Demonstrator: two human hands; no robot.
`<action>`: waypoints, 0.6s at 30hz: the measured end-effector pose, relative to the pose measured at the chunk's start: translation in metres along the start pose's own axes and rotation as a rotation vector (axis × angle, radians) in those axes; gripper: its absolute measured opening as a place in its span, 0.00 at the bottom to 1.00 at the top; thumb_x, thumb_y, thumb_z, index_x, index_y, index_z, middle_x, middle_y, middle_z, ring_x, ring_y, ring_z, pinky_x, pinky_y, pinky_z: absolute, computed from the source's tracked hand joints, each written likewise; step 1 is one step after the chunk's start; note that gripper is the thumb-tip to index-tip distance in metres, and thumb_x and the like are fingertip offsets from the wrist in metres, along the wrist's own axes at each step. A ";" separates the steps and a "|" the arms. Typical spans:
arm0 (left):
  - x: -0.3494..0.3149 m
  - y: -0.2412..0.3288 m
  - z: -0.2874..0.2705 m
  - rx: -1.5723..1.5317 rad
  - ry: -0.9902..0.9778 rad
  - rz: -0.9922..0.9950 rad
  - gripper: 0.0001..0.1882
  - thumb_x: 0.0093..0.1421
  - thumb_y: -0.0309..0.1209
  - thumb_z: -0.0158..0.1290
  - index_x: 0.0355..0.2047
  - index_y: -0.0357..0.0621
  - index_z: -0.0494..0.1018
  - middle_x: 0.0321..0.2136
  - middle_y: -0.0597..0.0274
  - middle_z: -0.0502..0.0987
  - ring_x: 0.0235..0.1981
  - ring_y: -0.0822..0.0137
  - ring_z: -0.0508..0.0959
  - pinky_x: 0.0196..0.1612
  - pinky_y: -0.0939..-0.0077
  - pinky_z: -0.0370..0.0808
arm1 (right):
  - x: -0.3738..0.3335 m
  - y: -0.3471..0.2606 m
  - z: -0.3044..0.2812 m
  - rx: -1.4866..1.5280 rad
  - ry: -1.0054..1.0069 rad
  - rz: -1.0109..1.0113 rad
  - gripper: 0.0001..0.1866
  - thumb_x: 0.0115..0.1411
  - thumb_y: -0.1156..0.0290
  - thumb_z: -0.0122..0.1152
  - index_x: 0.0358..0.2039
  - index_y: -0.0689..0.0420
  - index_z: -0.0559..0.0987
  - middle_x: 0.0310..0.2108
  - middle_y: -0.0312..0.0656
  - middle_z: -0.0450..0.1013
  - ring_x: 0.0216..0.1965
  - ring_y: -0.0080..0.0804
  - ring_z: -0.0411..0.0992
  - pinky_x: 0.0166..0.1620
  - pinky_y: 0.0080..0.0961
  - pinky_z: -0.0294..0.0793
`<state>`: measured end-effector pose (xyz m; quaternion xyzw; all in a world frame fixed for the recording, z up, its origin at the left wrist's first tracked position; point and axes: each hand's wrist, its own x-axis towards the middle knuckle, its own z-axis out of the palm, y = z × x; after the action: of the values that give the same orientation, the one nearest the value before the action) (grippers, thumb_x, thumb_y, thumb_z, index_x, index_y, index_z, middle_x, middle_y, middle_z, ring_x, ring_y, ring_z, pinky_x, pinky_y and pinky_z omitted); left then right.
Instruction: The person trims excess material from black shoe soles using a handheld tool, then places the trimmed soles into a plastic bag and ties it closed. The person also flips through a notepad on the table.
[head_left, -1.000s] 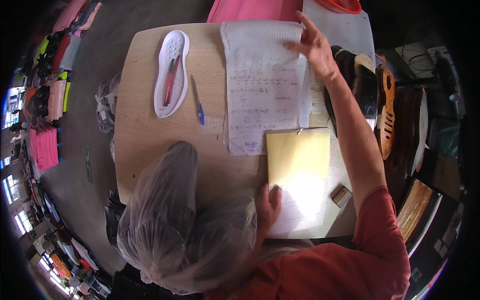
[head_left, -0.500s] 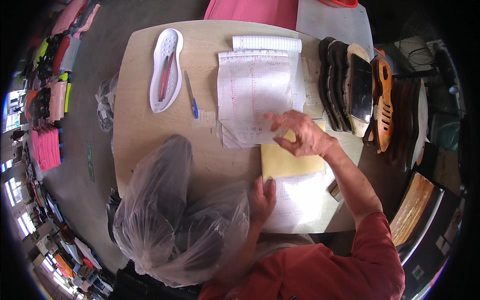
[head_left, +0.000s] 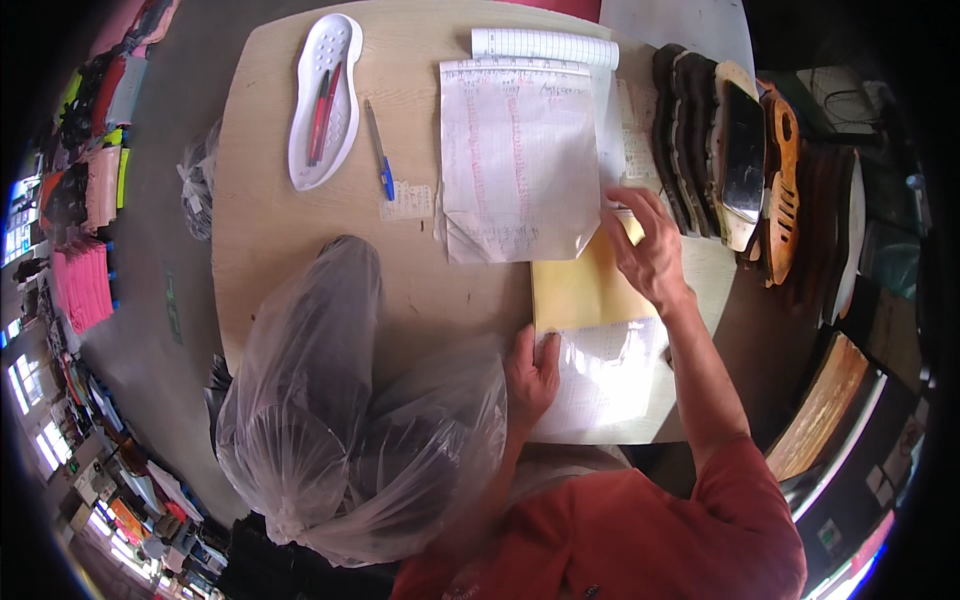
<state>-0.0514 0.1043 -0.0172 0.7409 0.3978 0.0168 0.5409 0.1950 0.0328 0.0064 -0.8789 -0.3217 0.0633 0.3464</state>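
A notepad with a yellow sheet (head_left: 580, 290) above a white ruled sheet (head_left: 590, 385) lies at the table's near side. My left hand (head_left: 532, 378) grips its left edge, the thumb over the paper. At the pad's upper right is my right hand (head_left: 650, 250), its fingers bent and apart with nothing seen held; whether the fingertips touch the paper is unclear. Just beyond the pad lies a handwritten sheet (head_left: 520, 170) with red columns, its near left corner creased. A rolled-back grid sheet (head_left: 545, 46) is at its far end.
Clear plastic bags (head_left: 320, 430) with dark contents bulge at the near left. A white shoe sole (head_left: 345, 105) holds red pens (head_left: 325, 115). Nearby are a blue pen (head_left: 385, 175) and a paper slip (head_left: 408, 201). A phone (head_left: 742, 150) rests on stacked soles (head_left: 688, 130) at right.
My right hand has moved right, off the handwritten sheet to the pad's upper right. My left hand stays at the pad's left edge. The whole view has shifted slightly.
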 end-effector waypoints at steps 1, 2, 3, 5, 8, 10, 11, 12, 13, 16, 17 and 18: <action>-0.002 -0.002 0.001 -0.042 -0.007 -0.024 0.17 0.69 0.40 0.58 0.48 0.38 0.77 0.39 0.41 0.81 0.41 0.43 0.81 0.47 0.53 0.76 | -0.015 0.001 -0.004 -0.016 0.025 0.007 0.17 0.62 0.78 0.67 0.52 0.62 0.81 0.49 0.51 0.79 0.51 0.50 0.78 0.54 0.38 0.78; -0.004 -0.004 0.002 -0.120 -0.009 -0.024 0.17 0.69 0.40 0.58 0.48 0.38 0.77 0.38 0.41 0.81 0.39 0.45 0.81 0.46 0.54 0.76 | -0.029 0.001 -0.007 -0.056 0.033 0.012 0.18 0.62 0.78 0.67 0.53 0.61 0.80 0.50 0.52 0.78 0.52 0.52 0.78 0.55 0.39 0.78; -0.007 -0.005 0.002 -0.092 -0.043 -0.083 0.17 0.69 0.39 0.57 0.47 0.37 0.76 0.37 0.42 0.81 0.38 0.47 0.81 0.45 0.55 0.76 | -0.043 0.001 -0.010 -0.072 0.065 -0.019 0.20 0.61 0.78 0.69 0.54 0.61 0.79 0.52 0.52 0.77 0.52 0.54 0.76 0.55 0.41 0.78; -0.017 -0.005 -0.002 -0.132 -0.116 -0.169 0.17 0.69 0.39 0.56 0.47 0.36 0.76 0.34 0.44 0.80 0.36 0.51 0.81 0.43 0.58 0.76 | -0.066 0.002 -0.017 -0.043 0.040 0.085 0.20 0.63 0.74 0.69 0.55 0.62 0.79 0.55 0.54 0.75 0.55 0.54 0.75 0.57 0.41 0.77; -0.043 0.003 -0.015 -0.101 -0.131 -0.020 0.11 0.72 0.35 0.57 0.44 0.38 0.76 0.26 0.50 0.79 0.23 0.63 0.77 0.30 0.67 0.74 | -0.089 0.004 -0.026 -0.073 0.034 0.147 0.21 0.68 0.66 0.66 0.57 0.62 0.77 0.57 0.55 0.73 0.56 0.55 0.74 0.58 0.41 0.76; -0.061 0.007 -0.032 -0.085 -0.314 -0.052 0.09 0.70 0.32 0.58 0.44 0.39 0.76 0.27 0.51 0.79 0.23 0.60 0.78 0.29 0.65 0.74 | -0.099 0.005 -0.033 -0.085 0.025 0.204 0.24 0.69 0.62 0.65 0.59 0.62 0.76 0.57 0.56 0.72 0.57 0.56 0.74 0.59 0.42 0.76; -0.069 0.010 -0.041 -0.075 -0.404 -0.068 0.08 0.69 0.30 0.59 0.44 0.40 0.76 0.28 0.51 0.79 0.24 0.59 0.79 0.29 0.65 0.75 | -0.101 0.005 -0.036 -0.089 0.025 0.238 0.25 0.70 0.59 0.64 0.60 0.62 0.75 0.57 0.56 0.72 0.57 0.56 0.74 0.59 0.43 0.75; -0.069 0.011 -0.044 -0.085 -0.448 0.126 0.08 0.68 0.28 0.59 0.45 0.40 0.76 0.29 0.51 0.80 0.25 0.58 0.80 0.29 0.64 0.75 | -0.103 0.007 -0.042 0.011 -0.030 0.352 0.33 0.71 0.51 0.61 0.66 0.63 0.70 0.60 0.57 0.71 0.61 0.54 0.72 0.61 0.44 0.74; -0.068 0.013 -0.048 -0.096 -0.490 0.322 0.09 0.66 0.26 0.60 0.45 0.40 0.76 0.30 0.51 0.80 0.25 0.56 0.81 0.29 0.63 0.75 | -0.105 0.007 -0.045 0.182 -0.017 0.447 0.35 0.72 0.48 0.59 0.67 0.63 0.69 0.61 0.57 0.71 0.62 0.52 0.71 0.62 0.43 0.72; -0.064 0.029 -0.052 -0.266 -0.505 0.633 0.11 0.63 0.22 0.62 0.45 0.40 0.76 0.31 0.52 0.81 0.26 0.53 0.81 0.28 0.60 0.75 | -0.105 0.010 -0.059 0.463 -0.050 0.618 0.45 0.72 0.36 0.49 0.70 0.67 0.64 0.64 0.59 0.70 0.66 0.44 0.67 0.66 0.39 0.68; -0.062 0.036 -0.053 -0.306 -0.502 0.673 0.12 0.62 0.21 0.62 0.45 0.40 0.76 0.31 0.52 0.81 0.26 0.53 0.81 0.28 0.60 0.75 | -0.104 0.012 -0.061 0.458 -0.063 0.599 0.45 0.72 0.36 0.49 0.73 0.62 0.61 0.62 0.51 0.71 0.55 0.39 0.77 0.56 0.34 0.77; -0.059 0.043 -0.054 -0.344 -0.499 0.713 0.12 0.62 0.21 0.62 0.45 0.39 0.75 0.31 0.53 0.81 0.26 0.53 0.81 0.27 0.59 0.75 | -0.106 0.013 -0.066 0.626 -0.074 0.605 0.45 0.73 0.37 0.49 0.74 0.62 0.60 0.60 0.51 0.72 0.54 0.37 0.77 0.56 0.33 0.77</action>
<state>-0.0914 0.1074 0.0644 0.7123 -0.0324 0.0888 0.6955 0.1405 -0.0760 0.0359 -0.7834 -0.0271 0.2877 0.5502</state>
